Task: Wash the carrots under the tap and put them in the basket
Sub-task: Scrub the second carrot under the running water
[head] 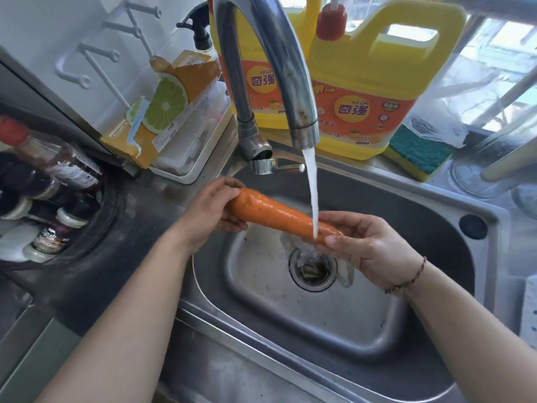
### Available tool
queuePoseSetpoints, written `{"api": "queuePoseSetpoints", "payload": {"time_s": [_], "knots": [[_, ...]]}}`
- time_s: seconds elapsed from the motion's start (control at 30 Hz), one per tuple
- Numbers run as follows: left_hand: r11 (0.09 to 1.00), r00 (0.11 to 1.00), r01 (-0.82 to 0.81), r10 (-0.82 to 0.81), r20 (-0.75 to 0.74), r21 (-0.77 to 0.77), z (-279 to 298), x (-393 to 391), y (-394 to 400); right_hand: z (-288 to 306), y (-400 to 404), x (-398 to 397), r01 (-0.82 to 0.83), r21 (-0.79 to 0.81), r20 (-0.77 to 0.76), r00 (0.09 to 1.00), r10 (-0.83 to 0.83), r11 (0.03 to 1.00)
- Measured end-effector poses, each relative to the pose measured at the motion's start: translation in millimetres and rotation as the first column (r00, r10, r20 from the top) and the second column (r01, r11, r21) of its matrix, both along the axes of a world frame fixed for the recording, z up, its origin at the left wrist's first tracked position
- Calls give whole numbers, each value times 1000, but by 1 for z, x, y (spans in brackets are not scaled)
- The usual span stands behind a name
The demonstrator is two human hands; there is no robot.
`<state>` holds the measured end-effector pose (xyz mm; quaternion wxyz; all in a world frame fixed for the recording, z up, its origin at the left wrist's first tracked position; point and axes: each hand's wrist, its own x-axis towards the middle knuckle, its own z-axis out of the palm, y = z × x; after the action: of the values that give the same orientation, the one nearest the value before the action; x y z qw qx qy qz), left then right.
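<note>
Both forearms reach over the sink as left hand and right hand each grip a carrot end, steadying it under the tap stream at twelve o'clock.

Two big yellow detergent jugs with orange labels stand side by side at twelve o'clock, the nearer one topped by a red cap. Just to their right, at about two o'clock, a green-and-yellow sponge lies flat on the ledge, with a clear glass jar beside it. At eleven o'clock a torn orange carton printed with a lime slice leans in a white plastic tray, and a black spray nozzle pokes up behind it. White wall hooks hang further left. Over at nine o'clock, dark sauce bottles crowd together, one red-capped.
</note>
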<state>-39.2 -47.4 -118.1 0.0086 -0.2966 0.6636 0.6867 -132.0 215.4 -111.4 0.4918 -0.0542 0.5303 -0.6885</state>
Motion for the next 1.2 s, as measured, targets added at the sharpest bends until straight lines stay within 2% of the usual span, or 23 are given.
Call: {"api": "queuePoseSetpoints", "payload": {"time_s": [0.07, 0.17, 0.23, 0.33, 0.4, 0.5, 0.57, 0.73, 0.83, 1.07, 1.2], "knots": [[999, 999, 50, -50, -14, -14, 2, 5, -2, 4, -7, 4, 3, 39, -53, 999, -1, 999], [967, 998, 45, -54, -29, -250, 3, 7, 1, 9, -17, 13, -12, 153, -236, 970, 49, 988], [945, 999, 6, -22, -45, -328, 3, 6, 4, 11, -23, 18, 51, 213, -324, 946, 21, 976], [922, 996, -45, 12, -88, -384, 1, 5, 6, 7, -30, 21, 179, 239, -363, 928, -83, 954], [892, 997, -42, 7, -79, -450, -2, 5, 5, 7, -32, 21, 172, 275, -364, 929, -63, 946], [889, 999, -41, 20, -51, -457, -7, 6, 1, 10, -26, 18, -31, 301, -340, 930, 138, 953], [896, 999, -35, 19, -39, -442, -8, 5, 0, 10, -21, 16, -98, 279, -315, 930, 187, 955], [911, 997, 3, -34, -68, -412, -10, 4, 4, 11, -24, 18, 55, 287, -236, 972, 15, 956], [884, 996, 30, -64, -59, -466, -10, 1, 1, 15, -28, 21, 113, 273, -135, 988, -79, 955], [870, 997, 38, -63, -34, -492, -14, -4, -3, 18, -29, 20, 91, 282, -51, 996, -79, 955], [879, 998, 33, -57, -36, -475, -14, -5, -1, 19, -28, 18, 94, 298, -82, 994, -73, 950]]}}
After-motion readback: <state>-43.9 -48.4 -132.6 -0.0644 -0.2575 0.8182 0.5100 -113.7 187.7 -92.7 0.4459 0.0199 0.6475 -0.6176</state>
